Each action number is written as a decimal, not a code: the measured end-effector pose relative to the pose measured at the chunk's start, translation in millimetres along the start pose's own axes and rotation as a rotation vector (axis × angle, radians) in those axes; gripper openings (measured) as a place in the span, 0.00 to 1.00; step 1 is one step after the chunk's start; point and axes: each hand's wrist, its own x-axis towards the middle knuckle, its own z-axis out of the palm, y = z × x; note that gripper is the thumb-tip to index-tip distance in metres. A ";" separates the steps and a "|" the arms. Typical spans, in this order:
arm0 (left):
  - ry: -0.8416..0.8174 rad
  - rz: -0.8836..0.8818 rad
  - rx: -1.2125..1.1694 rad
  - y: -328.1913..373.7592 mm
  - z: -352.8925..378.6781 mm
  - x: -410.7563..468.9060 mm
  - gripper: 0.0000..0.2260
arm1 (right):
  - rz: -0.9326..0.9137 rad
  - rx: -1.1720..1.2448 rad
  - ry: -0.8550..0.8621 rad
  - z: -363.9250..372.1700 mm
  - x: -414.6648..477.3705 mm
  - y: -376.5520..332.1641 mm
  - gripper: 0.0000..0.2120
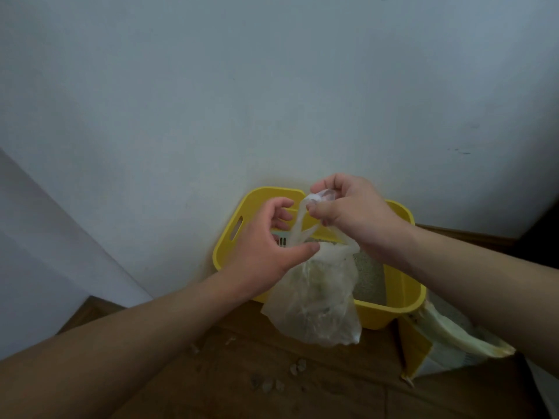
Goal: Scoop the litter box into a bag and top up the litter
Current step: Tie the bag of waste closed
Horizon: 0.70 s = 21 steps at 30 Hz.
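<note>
A yellow litter box point(230, 255) sits on a wooden floor point(302, 382) against a pale wall point(272, 86), with spilled litter crumbs point(298, 365) in front and an opened litter sack point(447, 337) at its right. The filled translucent plastic bag point(320, 297) hangs over the box's near rim. The right hand point(354, 213) pinches its stretched handles overhead, and the left hand point(263, 249) curls round the neck, thumb pressed against it.

Single head view — angled forward-down, close range

Pale wall point(211, 86), seemingly wooden floor point(272, 373), dim.
</note>
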 end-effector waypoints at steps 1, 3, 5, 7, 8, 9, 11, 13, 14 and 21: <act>-0.036 -0.010 -0.012 -2.3 -1.0 -1.1 0.37 | 0.001 0.008 0.000 -0.3 0.6 -0.8 0.09; -0.111 -0.029 -0.033 -10.6 -2.5 -5.0 0.44 | 0.005 0.024 0.010 -0.4 2.2 -3.0 0.09; -0.180 -0.059 -0.053 -21.8 -3.3 -13.7 0.50 | -0.001 0.024 0.025 -0.7 2.8 -6.5 0.10; -0.255 -0.092 -0.062 -33.4 -4.0 -24.1 0.53 | -0.013 0.035 0.027 -1.1 1.2 -12.4 0.10; -0.288 -0.099 -0.055 -37.3 -4.5 -28.4 0.54 | -0.018 0.049 0.024 -1.2 -0.3 -16.1 0.09; -0.310 -0.097 -0.050 -39.5 -5.2 -31.3 0.54 | -0.024 0.073 0.018 -1.4 -1.8 -20.2 0.09; -0.322 -0.082 -0.079 -41.2 -6.7 -32.8 0.51 | -0.038 0.133 -0.002 -0.7 -5.0 -29.7 0.09; -0.315 -0.070 -0.102 -39.8 -8.2 -31.0 0.46 | -0.057 0.168 -0.019 0.1 -7.7 -40.3 0.09; -0.313 -0.068 -0.099 -38.7 -8.9 -30.1 0.44 | -0.067 0.177 -0.023 0.2 -8.6 -45.6 0.09; -0.348 -0.095 -0.109 -37.7 -0.3 -29.3 0.40 | -0.122 0.260 0.026 -7.5 -1.5 -68.0 0.10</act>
